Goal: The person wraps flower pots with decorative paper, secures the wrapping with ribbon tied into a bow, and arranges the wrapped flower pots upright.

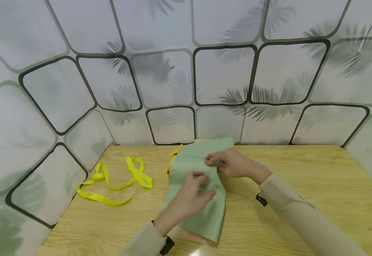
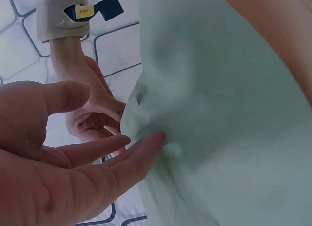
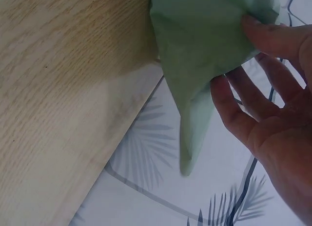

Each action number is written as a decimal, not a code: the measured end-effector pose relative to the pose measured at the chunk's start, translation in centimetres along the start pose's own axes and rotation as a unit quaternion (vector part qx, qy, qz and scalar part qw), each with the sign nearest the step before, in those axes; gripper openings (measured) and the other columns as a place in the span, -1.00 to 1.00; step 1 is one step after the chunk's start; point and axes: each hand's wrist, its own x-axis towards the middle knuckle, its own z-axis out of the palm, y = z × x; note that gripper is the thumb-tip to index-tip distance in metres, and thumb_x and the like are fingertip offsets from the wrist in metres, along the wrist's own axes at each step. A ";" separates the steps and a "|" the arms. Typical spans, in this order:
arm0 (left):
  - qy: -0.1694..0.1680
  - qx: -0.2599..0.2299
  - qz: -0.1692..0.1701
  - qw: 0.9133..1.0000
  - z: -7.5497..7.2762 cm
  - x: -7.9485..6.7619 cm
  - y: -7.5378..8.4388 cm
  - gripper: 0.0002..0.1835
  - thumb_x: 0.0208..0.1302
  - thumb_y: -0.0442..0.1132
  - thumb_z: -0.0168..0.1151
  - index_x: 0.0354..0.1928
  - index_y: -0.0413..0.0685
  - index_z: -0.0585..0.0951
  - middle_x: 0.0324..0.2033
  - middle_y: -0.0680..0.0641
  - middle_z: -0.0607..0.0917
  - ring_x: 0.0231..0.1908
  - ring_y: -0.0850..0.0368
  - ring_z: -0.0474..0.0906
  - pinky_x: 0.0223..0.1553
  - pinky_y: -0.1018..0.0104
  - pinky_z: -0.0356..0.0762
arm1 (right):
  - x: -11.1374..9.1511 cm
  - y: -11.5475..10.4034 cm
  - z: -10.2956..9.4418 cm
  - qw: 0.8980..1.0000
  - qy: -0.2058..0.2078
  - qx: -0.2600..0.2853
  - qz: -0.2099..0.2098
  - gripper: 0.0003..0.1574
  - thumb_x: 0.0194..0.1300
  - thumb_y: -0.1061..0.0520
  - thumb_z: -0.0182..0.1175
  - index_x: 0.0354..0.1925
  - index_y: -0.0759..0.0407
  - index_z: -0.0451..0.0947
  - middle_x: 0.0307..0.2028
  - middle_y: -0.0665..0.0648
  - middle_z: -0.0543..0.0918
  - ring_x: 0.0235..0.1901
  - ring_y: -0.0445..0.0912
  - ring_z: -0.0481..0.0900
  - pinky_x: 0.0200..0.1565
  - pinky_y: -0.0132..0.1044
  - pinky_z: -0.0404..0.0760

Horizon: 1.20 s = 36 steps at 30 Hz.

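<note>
A pale green wrapping sheet [image 1: 186, 160] stands folded over on the table, its upper corner rising toward the wall. My right hand [image 1: 237, 163] pinches its right edge; in the right wrist view the thumb [image 3: 273, 38] lies on the near face and the fingers are at the edge. The left hand [image 1: 189, 199] is over the front of the sheet with fingers loosely bent. Its fingertips [image 2: 157, 138] touch the green surface in the left wrist view. Something yellow and ruffled [image 1: 173, 158] peeks out behind the sheet's left edge; most of it is hidden.
A bright yellow ribbon [image 1: 138, 175] lies in loose curls on the left of the wooden table [image 1: 301, 185]. White patterned wall covering [image 1: 224, 76] rises behind the table and along its left and right sides.
</note>
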 end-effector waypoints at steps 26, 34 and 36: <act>0.032 0.111 0.056 0.992 -0.7 2.2 -1.8 -0.52 0.40 -0.29 0.30 0.27 -0.36 0.47 0.32 -0.27 0.48 0.30 -0.19 0.50 0.31 -0.04 0.52 | -1.6 -2.0 1.5 0.985 0.096 -0.144 0.022 -0.63 0.18 0.02 0.52 -0.09 0.17 0.76 -0.27 0.09 0.59 -0.55 -0.29 0.39 -0.49 -0.45 0.44; 0.069 0.142 0.105 0.982 -0.4 3.6 -3.2 -0.61 0.40 -0.34 0.29 0.20 -0.24 0.49 0.14 -0.24 0.63 0.13 -0.11 0.63 0.14 0.06 0.64 | -2.5 -2.4 1.8 0.982 0.111 -0.150 0.040 -0.59 0.17 -0.10 0.52 -0.15 0.12 0.69 -0.28 0.06 0.52 -0.46 -0.24 0.38 -0.45 -0.41 0.46; 0.076 0.159 0.107 0.979 -0.3 3.6 -3.4 -0.56 0.40 -0.33 0.30 0.27 -0.19 0.48 0.15 -0.22 0.63 0.11 -0.10 0.65 0.11 0.06 0.67 | -2.7 -2.2 1.8 0.985 0.110 -0.127 0.041 -0.54 0.15 -0.12 0.54 -0.13 0.11 0.66 -0.18 0.09 0.55 -0.34 -0.18 0.47 -0.35 -0.33 0.56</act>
